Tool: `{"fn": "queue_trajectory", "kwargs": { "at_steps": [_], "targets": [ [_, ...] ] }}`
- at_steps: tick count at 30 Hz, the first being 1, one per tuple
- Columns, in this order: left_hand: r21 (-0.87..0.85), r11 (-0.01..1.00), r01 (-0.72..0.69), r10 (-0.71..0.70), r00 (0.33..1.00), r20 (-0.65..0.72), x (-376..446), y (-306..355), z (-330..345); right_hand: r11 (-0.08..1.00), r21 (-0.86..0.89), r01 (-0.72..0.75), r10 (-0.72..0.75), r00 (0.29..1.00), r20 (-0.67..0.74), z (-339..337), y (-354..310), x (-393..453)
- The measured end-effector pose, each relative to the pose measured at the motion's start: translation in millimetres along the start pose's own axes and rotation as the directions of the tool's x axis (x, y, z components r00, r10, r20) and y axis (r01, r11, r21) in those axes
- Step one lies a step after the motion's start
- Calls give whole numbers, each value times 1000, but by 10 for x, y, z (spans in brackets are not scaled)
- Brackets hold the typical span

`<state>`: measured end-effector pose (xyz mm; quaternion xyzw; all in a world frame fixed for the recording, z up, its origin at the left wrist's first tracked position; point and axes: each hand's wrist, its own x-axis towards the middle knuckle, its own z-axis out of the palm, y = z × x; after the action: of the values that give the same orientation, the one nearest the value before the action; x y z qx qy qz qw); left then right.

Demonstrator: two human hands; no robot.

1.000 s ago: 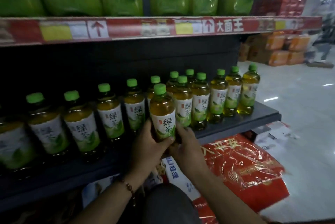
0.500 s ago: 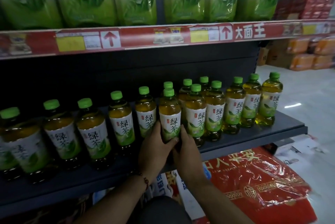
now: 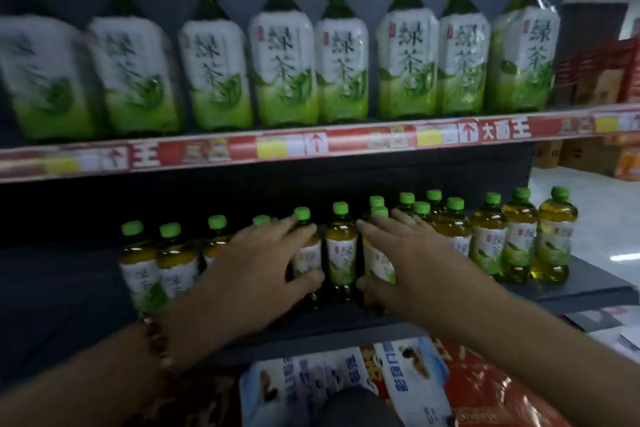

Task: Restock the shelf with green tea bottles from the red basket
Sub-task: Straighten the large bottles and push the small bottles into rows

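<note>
Both hands are extended to the dark lower shelf [image 3: 571,291], where a row of small green tea bottles with green caps stands upright along the front edge, with a few more caps visible behind the row near its middle. The left hand [image 3: 258,264] has its fingers spread and nearly straight, laid against the front of one small bottle [image 3: 306,253], thumb low at the bottle's base; it encloses nothing. The right hand [image 3: 398,253] is likewise spread and flat, fingers reaching across the shoulders of a neighbouring bottle [image 3: 379,260], thumb low beside its base. Between the two hands one bottle [image 3: 341,250] stands free, label facing forward. The view is blurred by motion, so whether the fingertips press the bottles or only brush them cannot be judged with certainty. A beaded bracelet [image 3: 157,343] sits on the left wrist. The upper shelf carries a row of large green tea bottles [image 3: 284,66] behind a red price strip [image 3: 346,141]. Red packaging [image 3: 485,388] lies on the floor below the shelf.
</note>
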<state>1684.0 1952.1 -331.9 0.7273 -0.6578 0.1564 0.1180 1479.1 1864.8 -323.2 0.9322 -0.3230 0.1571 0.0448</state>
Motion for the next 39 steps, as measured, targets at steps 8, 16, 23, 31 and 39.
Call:
{"fn": "queue_trajectory", "kwargs": {
  "at_steps": [8, 16, 23, 31, 39],
  "targets": [
    [212, 972, 100, -68, 986, -154, -233, -801, -1377, 985, 85, 148, -133, 978, -158, -1092, -897, 626],
    [281, 910, 306, -240, 939, -246, -242, -1801, -2106, 966, 142, 216, -181, 957, -227, -1728, -1605, 1601],
    [240, 896, 374, -307, 912, -274, 160, -2478, -2256, 957, 234, 170, -124, 972, -199, -1871, -2035, 2546],
    [60, 945, 323, -307, 933, -186, 478, -2918, -2331, 837, 546, 37, 64, 984, -164, -1851, -2253, 3249],
    [-521, 812, 262, -417, 886, -204, 712, -3131, -2221, 709, 704, -51, 172, 980, -102, -1730, -2299, 3517]
  ]
}}
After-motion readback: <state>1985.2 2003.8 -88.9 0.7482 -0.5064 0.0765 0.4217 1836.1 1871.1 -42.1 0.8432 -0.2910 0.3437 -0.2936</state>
